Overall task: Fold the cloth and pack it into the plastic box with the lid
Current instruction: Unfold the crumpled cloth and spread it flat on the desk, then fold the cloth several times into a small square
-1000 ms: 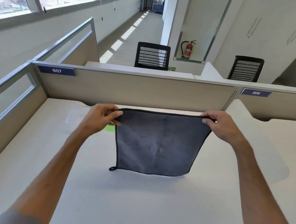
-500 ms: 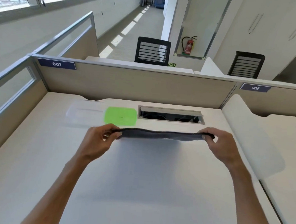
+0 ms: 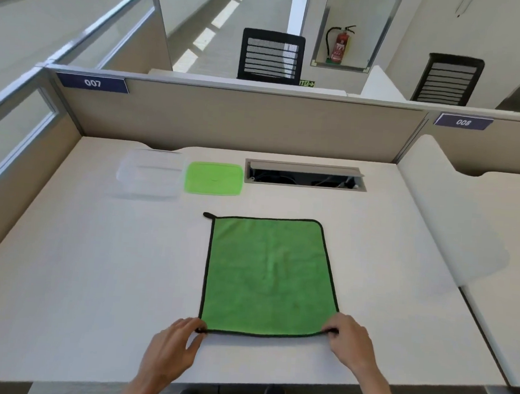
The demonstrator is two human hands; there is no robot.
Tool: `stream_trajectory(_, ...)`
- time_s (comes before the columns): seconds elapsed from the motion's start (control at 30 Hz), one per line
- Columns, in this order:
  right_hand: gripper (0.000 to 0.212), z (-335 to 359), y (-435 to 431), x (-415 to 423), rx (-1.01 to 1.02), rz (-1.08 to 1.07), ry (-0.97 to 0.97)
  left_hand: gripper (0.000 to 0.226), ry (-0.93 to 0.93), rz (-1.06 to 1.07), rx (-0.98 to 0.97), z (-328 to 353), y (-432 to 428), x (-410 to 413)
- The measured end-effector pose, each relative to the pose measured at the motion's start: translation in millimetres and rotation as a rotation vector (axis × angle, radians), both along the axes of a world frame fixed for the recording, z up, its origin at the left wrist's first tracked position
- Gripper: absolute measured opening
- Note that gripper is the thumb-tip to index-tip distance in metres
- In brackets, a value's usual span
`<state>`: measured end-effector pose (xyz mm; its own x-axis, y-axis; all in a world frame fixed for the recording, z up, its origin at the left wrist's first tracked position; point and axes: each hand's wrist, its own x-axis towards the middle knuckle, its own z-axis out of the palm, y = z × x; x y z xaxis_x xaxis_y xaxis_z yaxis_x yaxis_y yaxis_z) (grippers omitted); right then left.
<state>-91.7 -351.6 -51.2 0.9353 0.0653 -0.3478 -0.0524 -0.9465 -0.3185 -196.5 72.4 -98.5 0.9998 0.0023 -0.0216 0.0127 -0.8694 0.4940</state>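
A square cloth (image 3: 268, 274) lies flat on the desk, green side up, with a black hem and a small loop at its far left corner. My left hand (image 3: 174, 344) pinches the near left corner and my right hand (image 3: 348, 341) pinches the near right corner. At the back left of the desk stands the clear plastic box (image 3: 149, 173), with no lid on it. Its green lid (image 3: 214, 178) lies flat just to the right of the box.
An open cable slot (image 3: 305, 175) is cut into the desk behind the cloth. Beige partition walls (image 3: 227, 117) close the desk at the back and left. A white divider (image 3: 454, 222) bounds the right side. The desk's front edge runs just below my hands.
The cloth was held up in the air, grey side toward me; it has since been swung down and laid flat, green side up. Both hands moved toward me, still on its corners.
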Motion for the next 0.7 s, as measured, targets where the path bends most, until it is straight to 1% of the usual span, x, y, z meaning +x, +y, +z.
stream_trajectory(0.07,0.029,-4.8,1.9,-5.6,-0.029,0.051,-0.012,0.021,-0.052,-0.056,0.056,-6.9,0.4,-12.0)
stream_trajectory(0.17,0.040,-13.0,8.5,-17.3,-0.064,0.134,-0.028,0.030,-0.086,-0.140,0.157,-14.8,-5.8,-16.2)
stream_trajectory(0.3,0.053,-25.4,17.4,-35.8,-0.055,0.161,-0.042,0.059,-0.050,-0.119,0.208,-12.1,-27.0,-8.9)
stream_trajectory(0.37,0.058,-30.5,19.5,-38.9,-0.054,0.178,-0.054,0.069,-0.036,-0.167,0.225,-8.5,-37.3,-3.9)
stream_trajectory(0.57,0.068,-40.7,29.2,-37.0,0.012,0.293,-0.203,0.072,-0.058,-0.298,0.296,-15.8,-54.8,3.7)
stream_trajectory(0.63,0.066,-41.7,29.5,-37.9,0.026,0.338,-0.226,0.071,-0.086,-0.312,0.312,-18.7,-60.2,1.2)
stream_trajectory(0.7,0.059,-43.3,24.8,-40.4,0.033,0.374,-0.241,0.070,-0.131,-0.300,0.318,-21.8,-64.1,-0.9)
